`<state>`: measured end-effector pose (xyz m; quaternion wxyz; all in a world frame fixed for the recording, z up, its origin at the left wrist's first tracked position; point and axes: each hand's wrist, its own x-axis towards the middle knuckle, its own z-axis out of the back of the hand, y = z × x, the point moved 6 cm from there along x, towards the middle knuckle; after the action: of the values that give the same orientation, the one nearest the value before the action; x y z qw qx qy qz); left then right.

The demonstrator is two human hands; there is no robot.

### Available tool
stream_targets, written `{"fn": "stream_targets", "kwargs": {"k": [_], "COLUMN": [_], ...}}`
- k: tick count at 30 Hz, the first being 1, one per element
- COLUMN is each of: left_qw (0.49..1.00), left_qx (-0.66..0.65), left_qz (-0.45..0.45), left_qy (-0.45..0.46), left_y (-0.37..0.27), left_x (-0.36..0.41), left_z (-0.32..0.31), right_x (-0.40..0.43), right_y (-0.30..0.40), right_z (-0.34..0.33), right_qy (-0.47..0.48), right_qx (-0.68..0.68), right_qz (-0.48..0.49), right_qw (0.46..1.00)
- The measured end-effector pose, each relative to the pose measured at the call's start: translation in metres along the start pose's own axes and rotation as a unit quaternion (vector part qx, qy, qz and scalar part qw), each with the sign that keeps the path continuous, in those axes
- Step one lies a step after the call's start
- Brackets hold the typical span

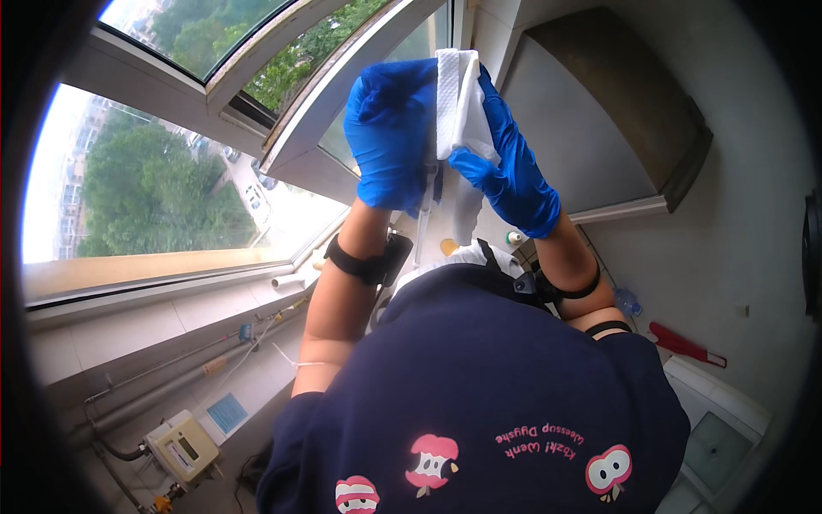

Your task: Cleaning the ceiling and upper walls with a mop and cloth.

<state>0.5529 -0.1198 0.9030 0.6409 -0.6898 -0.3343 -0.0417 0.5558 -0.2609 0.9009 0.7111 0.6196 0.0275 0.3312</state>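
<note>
Both my hands wear blue rubber gloves and are raised in front of me, close together beside an open window sash. A bunched dark blue cloth (399,90) is gripped in my left hand (388,151), which is closed into a fist. My right hand (514,170) holds a folded white embossed wipe or paper towel (457,106), its thumb against the lower edge and the fingers behind. A pale strip (467,209) hangs below the white piece. Under my left hand runs a thin whitish rod (424,221); whether I hold it is unclear.
The open sash (334,96) angles in behind my left hand. A range hood (597,122) projects at the right. Below the window are a tiled ledge (148,321), pipes and a gas meter (183,450). Black devices (395,257) are strapped to my arms. A plastic bottle (626,302) stands at right.
</note>
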Motion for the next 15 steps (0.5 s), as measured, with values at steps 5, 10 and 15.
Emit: {"fn": "stream_targets", "kwargs": {"k": [5, 10, 15], "left_qw": [1.0, 1.0, 0.999], "left_qx": [-0.005, 0.015, 0.018], "left_qz": [0.001, 0.017, 0.029], "left_qy": [-0.012, -0.014, -0.006], "left_y": [-0.007, -0.016, -0.019], "left_x": [-0.003, -0.003, -0.005], "left_z": [0.004, 0.011, 0.016], "right_x": [0.001, -0.001, 0.012], "right_y": [0.006, -0.021, -0.001], "right_z": [0.014, 0.031, 0.02], "right_qy": [0.056, 0.124, -0.075], "right_qx": [-0.149, 0.014, -0.227], "right_qz": [0.066, 0.065, 0.142], "right_qw": [0.985, 0.99, 0.961]}}
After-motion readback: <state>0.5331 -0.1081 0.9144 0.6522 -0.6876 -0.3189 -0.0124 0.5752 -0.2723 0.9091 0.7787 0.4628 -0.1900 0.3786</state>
